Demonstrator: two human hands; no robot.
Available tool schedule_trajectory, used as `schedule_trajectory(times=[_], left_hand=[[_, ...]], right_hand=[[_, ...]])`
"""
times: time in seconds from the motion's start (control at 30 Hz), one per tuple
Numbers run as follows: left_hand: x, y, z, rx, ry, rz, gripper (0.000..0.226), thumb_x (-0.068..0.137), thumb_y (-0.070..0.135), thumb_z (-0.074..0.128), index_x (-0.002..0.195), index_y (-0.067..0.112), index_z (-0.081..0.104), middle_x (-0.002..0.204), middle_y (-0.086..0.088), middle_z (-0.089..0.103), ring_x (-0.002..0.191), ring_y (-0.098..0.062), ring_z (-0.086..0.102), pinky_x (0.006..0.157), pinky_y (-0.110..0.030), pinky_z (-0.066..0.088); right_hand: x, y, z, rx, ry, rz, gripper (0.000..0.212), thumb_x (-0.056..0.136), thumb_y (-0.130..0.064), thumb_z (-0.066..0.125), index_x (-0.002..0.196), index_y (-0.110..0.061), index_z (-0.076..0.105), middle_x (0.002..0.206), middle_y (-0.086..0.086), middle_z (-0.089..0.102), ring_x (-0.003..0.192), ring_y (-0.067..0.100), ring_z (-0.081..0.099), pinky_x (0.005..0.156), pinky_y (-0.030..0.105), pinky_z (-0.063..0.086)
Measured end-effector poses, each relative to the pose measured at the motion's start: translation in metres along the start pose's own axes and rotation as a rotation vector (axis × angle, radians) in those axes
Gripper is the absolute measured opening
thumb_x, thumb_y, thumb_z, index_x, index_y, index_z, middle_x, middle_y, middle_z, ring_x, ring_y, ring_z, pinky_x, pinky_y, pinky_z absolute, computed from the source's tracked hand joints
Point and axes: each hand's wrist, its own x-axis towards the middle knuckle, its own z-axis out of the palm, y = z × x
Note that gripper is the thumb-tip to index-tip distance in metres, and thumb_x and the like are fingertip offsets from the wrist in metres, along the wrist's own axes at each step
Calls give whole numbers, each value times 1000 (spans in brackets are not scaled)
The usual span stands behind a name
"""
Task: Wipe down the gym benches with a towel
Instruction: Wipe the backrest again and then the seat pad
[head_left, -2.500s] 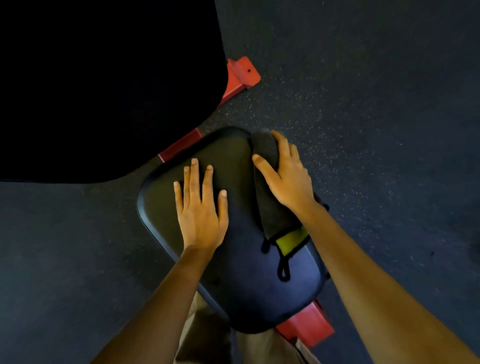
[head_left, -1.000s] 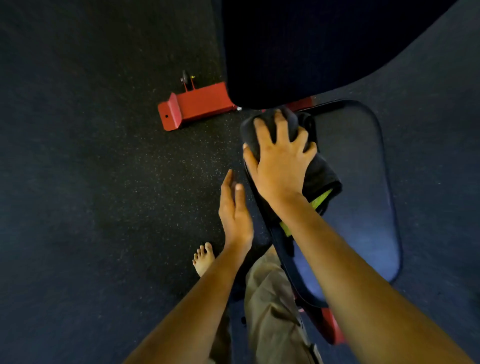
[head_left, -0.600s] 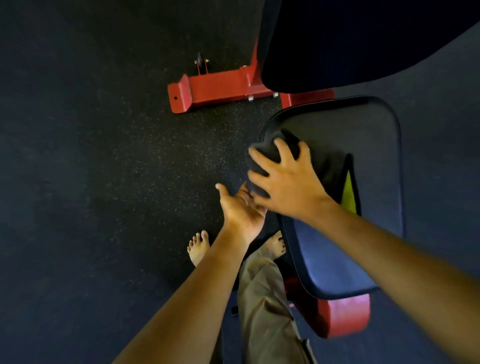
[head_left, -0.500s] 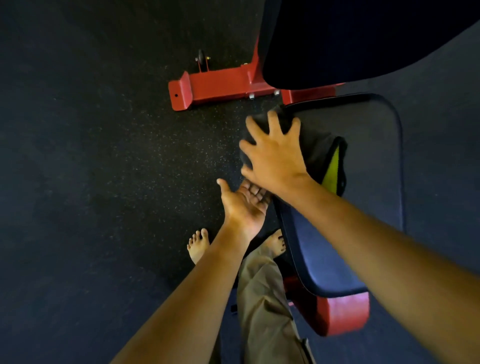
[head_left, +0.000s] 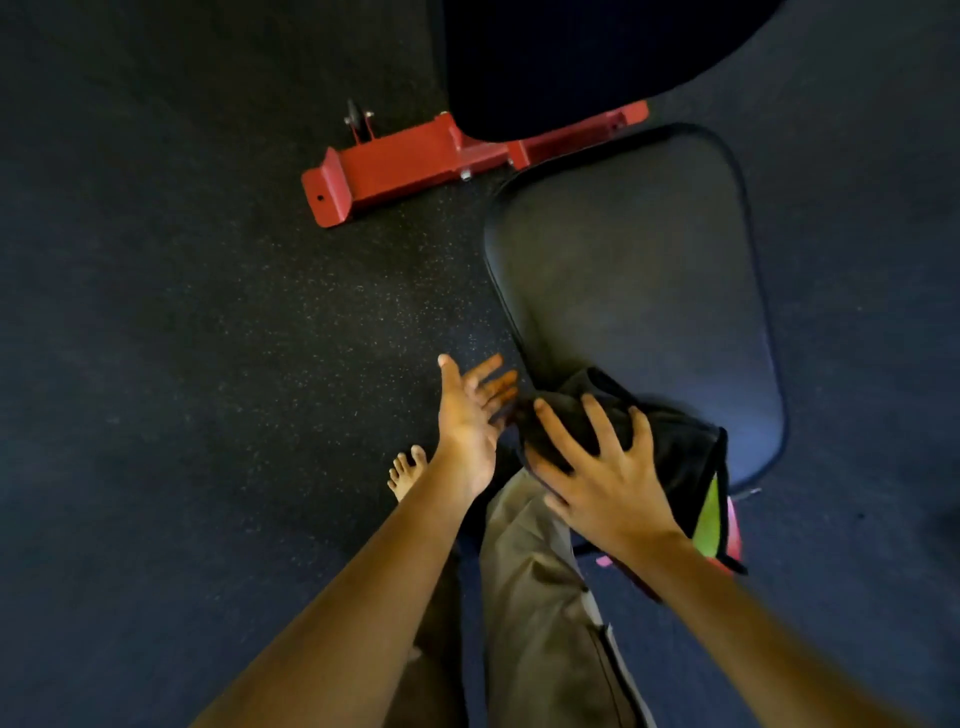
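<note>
The black padded bench seat (head_left: 634, 291) lies in the middle right of the view. A dark towel (head_left: 680, 457) with a yellow-green label sits bunched at the seat's near left corner. My right hand (head_left: 597, 478) presses down on the towel with fingers spread. Just left of the seat edge, my left hand (head_left: 470, 410) hovers palm up, fingers straight, close to the towel's end, holding nothing. The dark backrest pad (head_left: 561, 57) fills the top of the view.
The red steel bench frame (head_left: 395, 166) with a small wheel stretches over the floor at upper left. Dark speckled rubber flooring (head_left: 182, 364) surrounds the bench. My bare foot (head_left: 408, 470) and khaki trouser leg (head_left: 540, 597) stand by the seat's near end.
My right hand has dragged the towel along the seat's left edge from the far end to the near corner. My left hand left the seat and now hovers beside it, palm up.
</note>
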Motion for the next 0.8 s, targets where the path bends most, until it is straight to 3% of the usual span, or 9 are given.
schedule_trajectory(times=[0.07, 0.13, 0.2, 0.3, 0.37, 0.53, 0.6, 0.67, 0.8], left_hand=[[-8, -11, 11, 186, 52, 119, 56, 100, 51, 20, 116, 15, 60, 123, -11, 60, 105, -20, 58, 92, -33, 42], [-15, -24, 16, 427, 115, 430, 39, 100, 44, 33, 104, 17, 62, 108, -7, 64, 90, -14, 61, 81, -26, 45], [-19, -34, 19, 715, 83, 835, 34, 93, 42, 42, 100, 16, 63, 99, 0, 60, 86, -10, 59, 77, -20, 45], [-11, -35, 26, 1066, -57, 1146, 38, 93, 34, 45, 110, 5, 63, 116, -10, 56, 106, -16, 53, 92, -16, 41], [-5, -35, 35, 1216, -91, 1208, 42, 95, 31, 42, 122, 3, 58, 130, -13, 52, 120, -14, 44, 101, -14, 31], [10, -24, 41, 1400, -44, 1258, 50, 99, 32, 32, 139, 3, 42, 149, -14, 35, 140, -25, 28, 115, -40, 23], [16, -20, 38, 1556, -41, 1268, 54, 99, 35, 30, 143, 4, 35, 153, -13, 27, 143, -25, 17, 117, -40, 13], [20, -21, 35, 1704, -24, 1232, 59, 98, 38, 28, 147, 5, 26, 156, -12, 18, 144, -22, 7, 117, -39, 6], [23, -30, 36, 1790, 19, 1146, 62, 97, 39, 22, 149, 8, 14, 158, -10, 7, 143, -20, -3, 116, -39, 1]], right_hand=[[-31, 12, 6, 37, 67, -33, 56, 80, -50, 64, 131, -31, 52, 148, 7, 35, 124, 43, 38, 90, 66, 40], [-55, 28, 8, 103, 131, 71, 52, 85, -52, 53, 133, -34, 47, 148, 6, 36, 121, 42, 41, 88, 62, 42], [-62, 48, 11, 142, 180, 373, 48, 88, -53, 47, 133, -35, 47, 147, 9, 39, 117, 42, 44, 85, 58, 42], [-23, 80, 3, 285, 176, 1030, 54, 88, -54, 41, 137, -32, 48, 150, 11, 38, 121, 47, 42, 89, 59, 37], [6, 85, -5, 353, 136, 1167, 60, 86, -56, 37, 140, -32, 46, 152, 11, 35, 124, 49, 39, 93, 63, 34], [-27, 41, 5, 235, 166, 350, 59, 83, -54, 45, 139, -36, 39, 149, 5, 32, 121, 43, 36, 89, 63, 40], [-56, 47, 12, 214, 161, 214, 57, 83, -55, 48, 137, -37, 40, 148, 3, 33, 120, 41, 38, 89, 59, 42], [-70, 69, 16, 184, 170, 388, 55, 82, -53, 48, 134, -37, 43, 147, 5, 37, 115, 40, 42, 85, 55, 42], [-26, 116, 2, 434, 90, 1167, 63, 81, -55, 38, 140, -33, 41, 150, 12, 35, 121, 46, 38, 91, 58, 35]])
